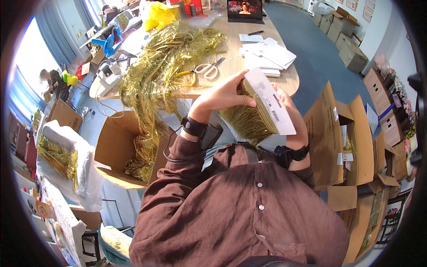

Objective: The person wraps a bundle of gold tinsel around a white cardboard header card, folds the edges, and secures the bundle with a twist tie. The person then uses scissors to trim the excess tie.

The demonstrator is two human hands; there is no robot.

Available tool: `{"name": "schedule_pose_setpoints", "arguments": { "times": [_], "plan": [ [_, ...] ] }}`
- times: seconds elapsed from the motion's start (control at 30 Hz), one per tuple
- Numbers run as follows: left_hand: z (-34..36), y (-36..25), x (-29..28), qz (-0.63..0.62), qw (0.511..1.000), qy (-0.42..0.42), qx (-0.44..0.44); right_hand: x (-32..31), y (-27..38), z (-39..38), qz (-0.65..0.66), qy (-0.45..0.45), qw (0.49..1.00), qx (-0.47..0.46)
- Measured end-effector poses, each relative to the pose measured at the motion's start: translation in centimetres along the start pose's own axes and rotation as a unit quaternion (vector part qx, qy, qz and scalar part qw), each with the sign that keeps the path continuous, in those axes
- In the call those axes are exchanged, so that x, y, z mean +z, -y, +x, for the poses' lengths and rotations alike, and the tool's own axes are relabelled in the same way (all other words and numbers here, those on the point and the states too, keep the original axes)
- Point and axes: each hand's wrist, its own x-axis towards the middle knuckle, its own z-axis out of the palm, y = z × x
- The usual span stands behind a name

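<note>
Between my hands, above my lap, is a folded bundle of gold tinsel garland with a white card along its upper right side. My left hand grips the bundle from the left, thumb across the strands. From behind the card, my right hand holds the right side; most of its fingers are hidden. A heap of loose gold tinsel lies on the table ahead and trails over its edge into an open cardboard box at my left.
Scissors and yellow-handled pliers lie on the table. White cards are stacked at its right, before a lit screen. Open cartons stand at my right. Another person is far left.
</note>
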Motion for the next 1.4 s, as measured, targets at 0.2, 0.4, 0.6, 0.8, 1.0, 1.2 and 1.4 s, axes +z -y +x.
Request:
{"name": "schedule_pose_setpoints", "arguments": {
  "times": [0.2,0.4,0.6,0.8,1.0,1.2,1.4],
  "plan": [
    [-0.1,-1.4,4.3,0.133,0.939,-0.316,0.01,-0.3,0.7,-1.6,-0.063,-0.073,0.977,-0.191],
    [0.4,-1.4,8.2,-0.12,0.971,-0.207,-0.012,-0.4,0.8,1.0,0.004,-0.134,0.971,-0.196],
    [1.0,0.2,8.4,-0.112,0.963,-0.246,-0.011,0.0,0.0,1.0,0.026,-0.14,0.978,-0.151],
    [0.6,0.7,7.6,-0.092,0.968,-0.231,-0.032,-0.4,0.1,1.5,-0.001,-0.114,0.983,-0.146],
    [0.8,0.8,8.1,-0.039,0.968,-0.242,-0.046,-0.4,-0.3,1.6,0.015,-0.13,0.978,-0.162],
    [0.5,0.5,8.3,-0.098,0.976,-0.194,-0.025,-0.6,0.1,1.4,-0.028,-0.148,0.975,-0.161],
    [0.0,0.5,5.8,-0.274,0.935,-0.227,-0.001,-1.2,0.9,1.6,-0.254,-0.012,0.926,-0.28]
  ]
}}
